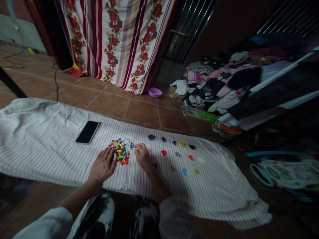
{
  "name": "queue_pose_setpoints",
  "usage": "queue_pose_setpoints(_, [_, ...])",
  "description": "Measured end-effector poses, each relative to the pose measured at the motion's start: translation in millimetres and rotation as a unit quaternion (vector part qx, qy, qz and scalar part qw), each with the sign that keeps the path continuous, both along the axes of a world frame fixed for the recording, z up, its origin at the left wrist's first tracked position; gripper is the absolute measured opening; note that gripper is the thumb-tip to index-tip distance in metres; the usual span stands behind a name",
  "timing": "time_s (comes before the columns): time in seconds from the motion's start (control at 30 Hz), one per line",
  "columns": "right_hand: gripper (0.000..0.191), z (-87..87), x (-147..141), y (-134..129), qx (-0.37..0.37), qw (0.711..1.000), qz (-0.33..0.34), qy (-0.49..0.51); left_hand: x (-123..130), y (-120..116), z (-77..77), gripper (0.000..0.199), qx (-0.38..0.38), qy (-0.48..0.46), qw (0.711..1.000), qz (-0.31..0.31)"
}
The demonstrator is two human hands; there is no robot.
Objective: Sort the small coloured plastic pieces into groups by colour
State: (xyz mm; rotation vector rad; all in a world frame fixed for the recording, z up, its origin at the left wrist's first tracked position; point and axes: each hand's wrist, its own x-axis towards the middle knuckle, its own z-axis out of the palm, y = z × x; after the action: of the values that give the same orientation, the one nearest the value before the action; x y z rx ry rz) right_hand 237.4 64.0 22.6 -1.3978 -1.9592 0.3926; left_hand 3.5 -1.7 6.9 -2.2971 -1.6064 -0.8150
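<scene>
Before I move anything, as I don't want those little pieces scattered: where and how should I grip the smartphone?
Grip the smartphone across its middle by both long edges, probably best from above and the left, away from the multicoloured pile of pieces to its right. It lies flat, screen up, on the striped cloth, its long edges free.
</scene>
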Motion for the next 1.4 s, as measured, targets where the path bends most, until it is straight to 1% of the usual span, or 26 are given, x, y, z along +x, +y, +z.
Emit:
queue_pose_setpoints(0.07, [0.027, -1.4, -7.1, -4.2, -0.011, 1.0, 0.023, 0.005, 0.1, 0.1, -0.8, 0.053, -0.002, -0.008, 1.0, -0.001])
queue_pose_setpoints(0.13, [0.026, -2.2, -11.8, -6.6, -0.022, 0.999, 0.03, 0.006, 0.2, 0.3, -1.6, 0.052, -0.003, -0.008, 1.0, 0.001])
queue_pose_setpoints(0.3, [0.025, -2.1, -17.6, -11.1, -0.017, 0.999, 0.028, -0.021, 0.2, 0.8, -2.5, 0.052, 0.006, -0.001, 1.0, 0.002])
queue_pose_setpoints(0.47, [0.03, 1.0, -22.3, -18.0, -0.004, 0.997, 0.014, -0.076, 0.8, 1.0, -3.2, 0.053, -0.006, -0.014, 1.0, 0.0])
queue_pose_setpoints(0.6, [0.029, 2.9, -24.0, -20.5, -0.002, 0.996, 0.012, -0.093, 1.0, 1.2, -3.5, 0.053, -0.009, -0.017, 1.0, 0.001])
queue_pose_setpoints(0.83, [0.03, 2.4, -25.9, -21.3, 0.001, 0.994, 0.009, -0.105, -0.6, 1.3, -4.3, 0.053, 0.01, 0.014, 1.0, 0.002])
queue_pose_setpoints(1.07, [0.029, 6.0, -28.2, -23.3, -0.019, 0.994, 0.004, -0.105, -3.0, 2.7, -8.9, 0.054, 0.0, -0.004, 1.0, -0.008])
queue_pose_setpoints(1.2, [0.03, 6.8, -27.0, -24.4, -0.016, 0.996, 0.008, -0.091, -2.7, 3.3, -10.3, 0.054, -0.006, -0.016, 1.0, -0.013])
queue_pose_setpoints(1.3, [0.028, 7.5, -29.3, -23.5, -0.013, 0.997, -0.006, -0.082, -2.1, 3.1, -9.5, 0.053, -0.002, -0.015, 1.0, -0.008])
queue_pose_setpoints(1.4, [0.02, 9.5, -35.8, -20.8, -0.027, 0.996, -0.04, -0.08, -1.7, 2.4, -7.3, 0.053, -0.001, -0.004, 1.0, -0.003])
